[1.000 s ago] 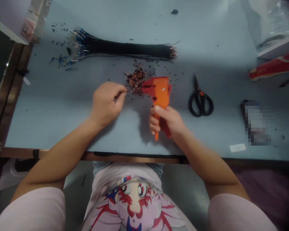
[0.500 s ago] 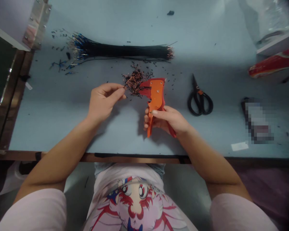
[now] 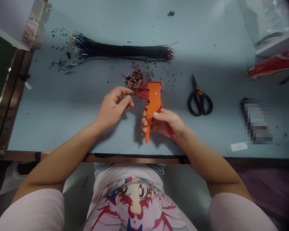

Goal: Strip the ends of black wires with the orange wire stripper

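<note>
My right hand (image 3: pixel 165 123) is wrapped around the handles of an orange and red wire stripper (image 3: pixel 154 96), whose jaws point left. At the jaw tips, my left hand (image 3: pixel 117 104) pinches a short wire piece (image 3: pixel 134 93), mostly hidden by the fingers. Just behind the jaws lies a pile of short wire pieces (image 3: pixel 134 78) with copper and black parts. Beyond it stretches a long bundle of black wires (image 3: pixel 125 51), with blue and metallic ends on the left and bare copper ends on the right.
Black-handled scissors (image 3: pixel 199 101) lie right of my right hand. Farther right are a blurred-out dark object (image 3: pixel 257 120), a white label (image 3: pixel 239 146) and a red packet (image 3: pixel 274 62). Loose blue-ended bits (image 3: pixel 60 64) are scattered at the left. A metal bracket (image 3: pixel 37 25) stands at the back left.
My left hand has moved right, bringing the wire piece to the jaw tips. The wire stripper in my right hand has shifted slightly left and toward me.
</note>
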Demonstrator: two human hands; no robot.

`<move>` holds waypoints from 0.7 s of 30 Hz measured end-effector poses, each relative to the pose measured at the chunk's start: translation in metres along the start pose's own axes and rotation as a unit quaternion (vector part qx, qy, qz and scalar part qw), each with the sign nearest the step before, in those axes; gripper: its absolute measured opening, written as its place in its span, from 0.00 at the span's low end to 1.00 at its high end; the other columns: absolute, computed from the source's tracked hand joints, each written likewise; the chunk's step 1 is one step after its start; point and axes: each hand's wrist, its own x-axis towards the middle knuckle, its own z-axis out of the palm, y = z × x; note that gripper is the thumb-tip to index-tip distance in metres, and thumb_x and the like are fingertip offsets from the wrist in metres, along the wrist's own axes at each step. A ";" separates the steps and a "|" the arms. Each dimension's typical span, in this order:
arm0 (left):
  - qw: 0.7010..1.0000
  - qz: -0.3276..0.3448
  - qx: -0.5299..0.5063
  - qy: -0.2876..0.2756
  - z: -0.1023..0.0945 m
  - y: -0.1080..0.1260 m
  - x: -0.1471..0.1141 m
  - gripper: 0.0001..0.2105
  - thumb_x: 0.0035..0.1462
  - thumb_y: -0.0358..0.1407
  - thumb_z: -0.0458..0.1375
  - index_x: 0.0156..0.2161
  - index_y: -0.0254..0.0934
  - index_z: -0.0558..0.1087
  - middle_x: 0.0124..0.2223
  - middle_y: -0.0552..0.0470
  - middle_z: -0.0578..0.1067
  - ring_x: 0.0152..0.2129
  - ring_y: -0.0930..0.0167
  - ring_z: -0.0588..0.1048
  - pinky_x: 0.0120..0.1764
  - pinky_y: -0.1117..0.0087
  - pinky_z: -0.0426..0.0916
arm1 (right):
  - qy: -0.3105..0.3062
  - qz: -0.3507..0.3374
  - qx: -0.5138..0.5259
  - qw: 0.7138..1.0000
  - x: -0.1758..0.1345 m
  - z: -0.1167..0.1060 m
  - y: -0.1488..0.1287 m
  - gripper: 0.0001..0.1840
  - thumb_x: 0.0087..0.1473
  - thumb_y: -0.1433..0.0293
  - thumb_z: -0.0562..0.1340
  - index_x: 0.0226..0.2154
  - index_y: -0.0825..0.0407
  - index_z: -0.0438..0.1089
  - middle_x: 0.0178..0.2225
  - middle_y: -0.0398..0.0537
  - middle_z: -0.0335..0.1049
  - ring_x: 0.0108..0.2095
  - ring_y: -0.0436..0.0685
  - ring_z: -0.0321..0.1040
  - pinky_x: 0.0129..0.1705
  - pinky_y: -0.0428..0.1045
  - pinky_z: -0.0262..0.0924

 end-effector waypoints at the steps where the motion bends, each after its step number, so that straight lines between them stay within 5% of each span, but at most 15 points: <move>1: 1.000 -0.003 -0.006 0.007 0.001 -0.001 0.000 0.06 0.55 0.36 0.57 0.37 0.37 0.69 0.25 0.55 0.74 0.21 0.77 0.71 0.28 0.76 0.68 | -0.017 0.005 0.006 1.000 -0.001 0.000 0.000 0.16 0.48 0.66 0.66 0.37 0.57 0.66 0.29 0.48 0.70 0.29 0.57 0.72 0.38 0.58 0.69; 6: 0.998 -0.011 0.019 0.050 0.002 -0.003 0.000 0.04 0.53 0.35 0.59 0.35 0.36 0.72 0.27 0.55 0.76 0.22 0.76 0.73 0.28 0.75 0.68 | -0.062 0.017 0.004 0.998 -0.003 -0.001 0.000 0.16 0.49 0.65 0.65 0.38 0.56 0.64 0.29 0.47 0.70 0.31 0.57 0.73 0.39 0.59 0.68; 11: 0.984 0.068 0.135 0.100 0.001 0.000 -0.006 0.05 0.53 0.36 0.61 0.34 0.39 0.76 0.30 0.55 0.77 0.26 0.76 0.73 0.31 0.74 0.68 | -0.034 -0.003 -0.014 0.999 -0.002 -0.001 0.001 0.16 0.49 0.65 0.66 0.38 0.56 0.64 0.30 0.48 0.71 0.31 0.58 0.73 0.37 0.58 0.69; 16: 0.977 0.120 0.168 0.059 0.006 0.005 -0.013 0.02 0.51 0.35 0.62 0.30 0.39 0.77 0.27 0.56 0.77 0.23 0.76 0.71 0.28 0.74 0.66 | -0.041 -0.008 -0.016 0.999 -0.004 0.001 0.002 0.17 0.48 0.68 0.67 0.39 0.56 0.64 0.31 0.48 0.71 0.31 0.58 0.73 0.34 0.55 0.69; 21: 0.992 0.068 0.106 0.012 0.014 0.001 -0.016 0.03 0.52 0.35 0.61 0.31 0.38 0.77 0.29 0.54 0.78 0.25 0.74 0.73 0.28 0.74 0.66 | -0.088 -0.001 -0.017 0.996 -0.004 0.001 0.006 0.16 0.49 0.67 0.66 0.39 0.56 0.63 0.31 0.48 0.71 0.31 0.58 0.73 0.39 0.59 0.68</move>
